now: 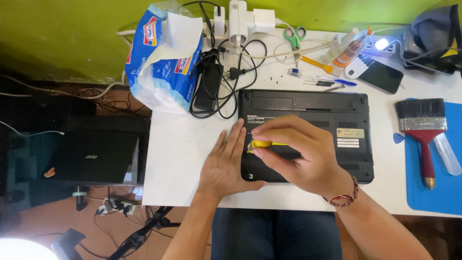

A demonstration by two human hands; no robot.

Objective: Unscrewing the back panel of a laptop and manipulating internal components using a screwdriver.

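A yellow-handled screwdriver (261, 143) is showing against the black laptop underside (308, 108). A red-handled paintbrush (423, 126) with black bristles is lying on a blue mat (433, 192). Green-handled scissors (294, 36) are resting on the white table (178, 159), near a blue-and-white tissue pack (163, 53).

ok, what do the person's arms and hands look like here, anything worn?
Both arms are bare, with no sleeves in view. The left hand has no glove, ring or band that shows. The right hand is ungloved too; its wrist carries a braided string bracelet, red with lighter strands. No watch or markings are visible on either arm.
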